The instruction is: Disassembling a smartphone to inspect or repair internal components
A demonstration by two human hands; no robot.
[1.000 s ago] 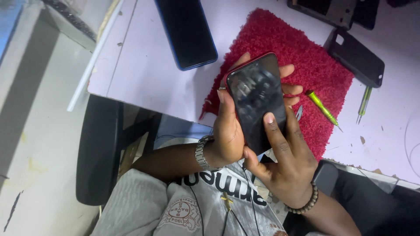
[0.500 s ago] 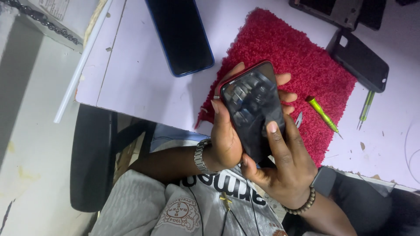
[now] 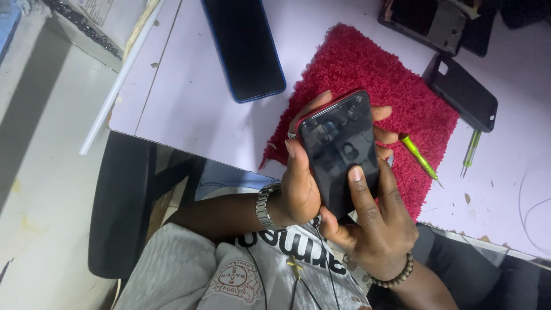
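At the far left, a black chair sits beside the edge of the pale lilac table, mostly tucked under it. Further right a dark smartphone with a blue rim lies flat, screen up, its top cut off by the frame.

The left hand is wrapped around the side of a red-edged smartphone, thumb along its near edge and fingers curling behind, which steadies it at a tilt with the glass facing the head camera. The right hand cups the lower end, its forefinger pressed onto the screen. Both hands hold this phone in the air, above a red shaggy mat, likely a soft pad to protect parts.

Right of the mat lie a yellow-green screwdriver, a black phone case and a second green-handled tool. An opened device at the top is cropped. The screen is dark with reflections; what it shows is unreadable.
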